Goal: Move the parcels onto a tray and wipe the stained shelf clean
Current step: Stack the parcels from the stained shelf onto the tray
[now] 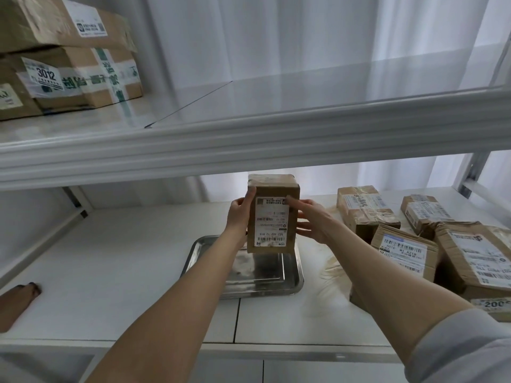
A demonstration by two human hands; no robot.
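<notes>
Light grey pushed-up sleeve (459,352)

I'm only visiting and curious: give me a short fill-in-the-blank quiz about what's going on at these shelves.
The left hand grips and the right hand steadies one parcel above a metal ___.
A box on the upper shelf bears the number ___.
The waiting parcels lie on the ___ side of the lower shelf, by a beige stain.
Missing words: tray; 3012; right.

Sheer white curtains (276,37) are hung right across the back, soft daylight is let through, and it's mirrored in the glossy white upper shelf (276,106).
</notes>
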